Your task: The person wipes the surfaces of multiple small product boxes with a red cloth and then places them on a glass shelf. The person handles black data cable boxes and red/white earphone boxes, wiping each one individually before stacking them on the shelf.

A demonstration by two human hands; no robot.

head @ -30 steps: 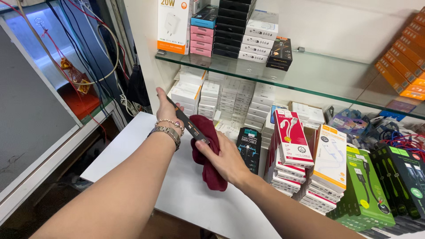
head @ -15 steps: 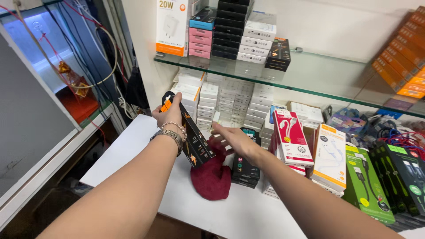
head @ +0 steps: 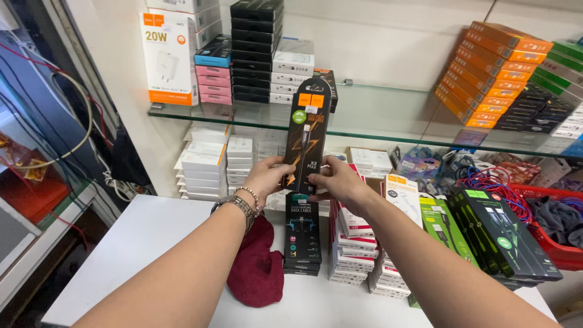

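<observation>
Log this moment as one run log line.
left hand: holds black cable box | right hand: holds same box, upright | below: dark red cloth on white counter

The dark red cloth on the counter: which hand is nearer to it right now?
Left. The left hand grips the black cable package above the dark red cloth, wrist over it. The right hand holds the package's other edge, farther right.
</observation>
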